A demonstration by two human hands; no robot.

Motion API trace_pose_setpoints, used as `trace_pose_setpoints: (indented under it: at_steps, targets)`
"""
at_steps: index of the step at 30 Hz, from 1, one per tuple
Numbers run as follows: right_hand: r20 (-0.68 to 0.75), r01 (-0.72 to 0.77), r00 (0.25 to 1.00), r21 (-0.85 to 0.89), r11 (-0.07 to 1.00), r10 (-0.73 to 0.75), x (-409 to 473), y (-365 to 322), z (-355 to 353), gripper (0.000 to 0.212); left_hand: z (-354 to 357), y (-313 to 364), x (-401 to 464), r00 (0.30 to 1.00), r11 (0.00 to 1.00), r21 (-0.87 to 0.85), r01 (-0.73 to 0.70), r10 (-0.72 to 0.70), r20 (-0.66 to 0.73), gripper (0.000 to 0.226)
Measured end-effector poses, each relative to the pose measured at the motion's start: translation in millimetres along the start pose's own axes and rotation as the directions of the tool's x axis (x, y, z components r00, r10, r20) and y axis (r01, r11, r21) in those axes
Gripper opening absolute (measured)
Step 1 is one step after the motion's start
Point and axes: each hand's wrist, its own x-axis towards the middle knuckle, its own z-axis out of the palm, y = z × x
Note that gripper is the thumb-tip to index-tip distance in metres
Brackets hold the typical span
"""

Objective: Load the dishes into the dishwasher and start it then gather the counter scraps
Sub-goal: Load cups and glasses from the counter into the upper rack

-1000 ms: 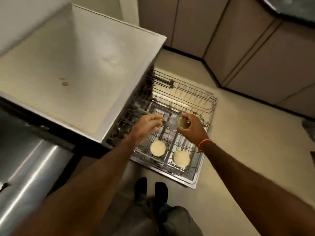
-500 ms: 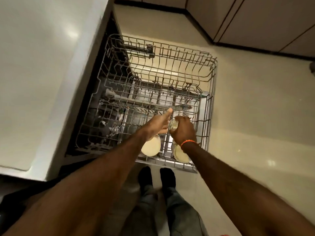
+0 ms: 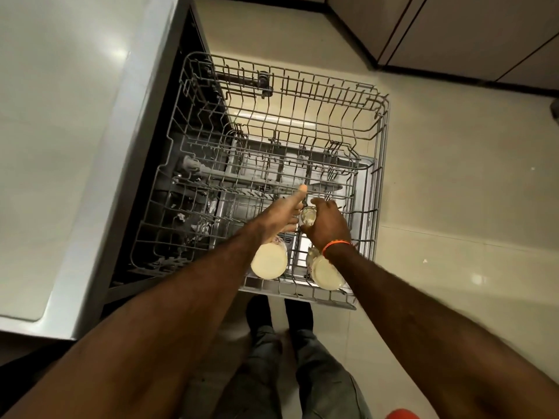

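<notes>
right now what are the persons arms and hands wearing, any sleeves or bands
Both forearms are bare, with no sleeves in view and no gloves on either hand. The right hand has a thin orange band round its wrist. The left hand and its wrist show no band, watch or ring that can be made out. No markings show on either arm.

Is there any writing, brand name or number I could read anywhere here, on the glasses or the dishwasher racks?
None can be read.
Reddish marks on the glass under the right hand: too blurred to read.
Upper rack and counter: no text visible.
</notes>
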Motion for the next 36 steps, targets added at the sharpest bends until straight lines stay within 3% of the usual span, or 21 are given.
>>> trace_pose_setpoints:
  at_steps: [8,13,16,20,23,27,31,36]
  targets:
    - [0.098,-0.047,0.994,0.006,0.999,0.046,-1.7,0.3,-18.8,0.096,-5.0,2.2,-10.9,0.997,0.991,0.132,-0.035,0.044,-0.066,0.083]
    - [-0.056,0.076,0.995,-0.118,0.990,-0.083,-37.9,-24.5,-59.2,0.077,-7.5,29.6,-75.5,0.966,0.887,0.427,-0.174,0.238,-0.100,0.066]
    - [-0.133,0.185,0.972,-0.069,0.980,-0.192,-67.7,-63.4,-97.3,0.066,-15.4,54.9,-140.8,0.905,0.780,0.584,-0.223,0.389,-0.174,0.061]
    - [-0.208,0.411,0.893,0.012,0.912,-0.399,-108.5,-132.6,-134.3,0.046,-39.4,82.2,-246.7,0.768,0.630,0.740,-0.237,0.588,-0.254,0.056]
    - [-0.201,0.567,0.811,0.042,0.823,-0.549,-145.4,-187.5,-137.9,0.041,-65.0,72.3,-327.5,0.636,0.616,0.770,-0.166,0.663,-0.394,0.051]
    - [-0.056,0.717,0.697,0.082,0.692,-0.715,-206.4,-278.8,-114.5,0.044,-111.2,23.7,-435.1,0.377,0.759,0.650,-0.050,0.617,-0.691,0.046]
    - [0.107,0.853,0.500,0.109,0.510,-0.859,-260.6,-365.8,-61.2,0.049,-161.2,-40.3,-522.1,0.142,0.832,0.548,0.084,0.534,-0.833,0.046]
    - [0.275,0.918,0.342,0.106,0.382,-0.899,-313.3,-468.6,20.1,0.062,-222.6,-120.3,-588.7,-0.031,0.930,0.349,0.118,0.355,-0.935,0.047]
